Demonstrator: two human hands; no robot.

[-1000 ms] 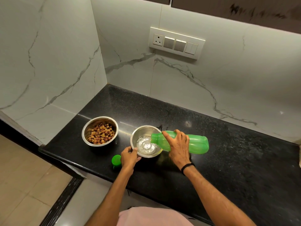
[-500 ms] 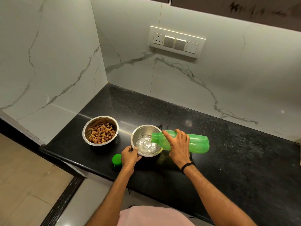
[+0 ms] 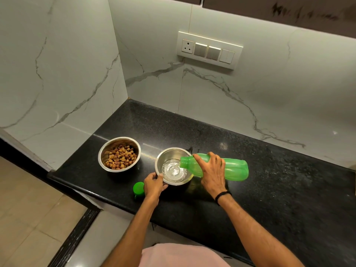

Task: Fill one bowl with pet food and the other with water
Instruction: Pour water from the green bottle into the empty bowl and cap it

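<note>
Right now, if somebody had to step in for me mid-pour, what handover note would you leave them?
Left hand: gripping the near rim of the water bowl to steady it.
Right hand: holding the green bottle tipped on its side, mouth over that bowl, water running in.
Food bowl: to the left on the black counter, already holding kibble.
Green cap: off, lying near the counter's front edge beside the left hand.
Done: pet food.
Left: finish pouring, since the water is shallow, then set the bottle upright and probably recap it.
</note>
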